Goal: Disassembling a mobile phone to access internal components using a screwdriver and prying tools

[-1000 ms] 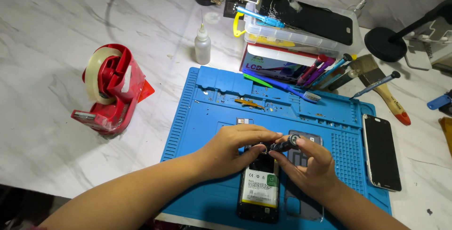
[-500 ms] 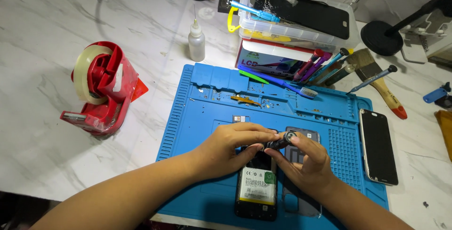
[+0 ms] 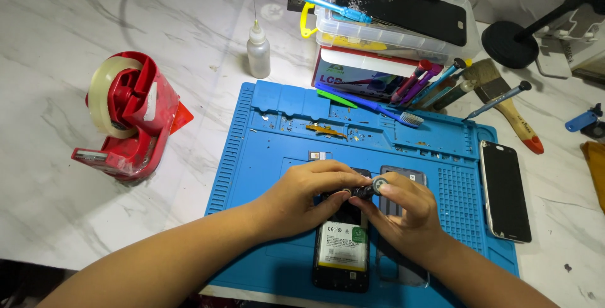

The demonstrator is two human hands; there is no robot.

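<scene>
Head view, looking straight down at the blue work mat (image 3: 265, 156) on the marble tabletop (image 3: 75, 5). Both hands meet over the opened phone (image 3: 341, 254), which lies back-off near the mat's front edge, its battery with the white label facing up. The left hand (image 3: 307, 196) is curled over the phone's upper end, fingers pressed together and resting on it. The right hand (image 3: 403, 218) pinches a small dark screwdriver (image 3: 368, 190) between thumb and fingertips, its round cap showing just by the left fingertips; the tip itself is hidden under the hands, so where it touches the phone I cannot tell. Just right of the phone, partly under the right hand, lies the grey back cover (image 3: 403, 270).

Against half a second ago, very little has moved: both hands sit in the same spot over the phone's top, the screwdriver at the same slant. The camera has drifted a touch, nothing more. That reads as steady, fine work at one point on the phone rather than a change of step.

Around the edges: a red tape dispenser (image 3: 129, 119) well left of the mat, a small needle-tip bottle (image 3: 258, 51) behind it, a toothbrush (image 3: 378, 107) across the mat's back tray, a clear plastic box (image 3: 384, 34) with a cracked black panel on top, a paintbrush (image 3: 507, 103), and a second phone (image 3: 504, 189) face up at the mat's right edge, well apart from the hands.
</scene>
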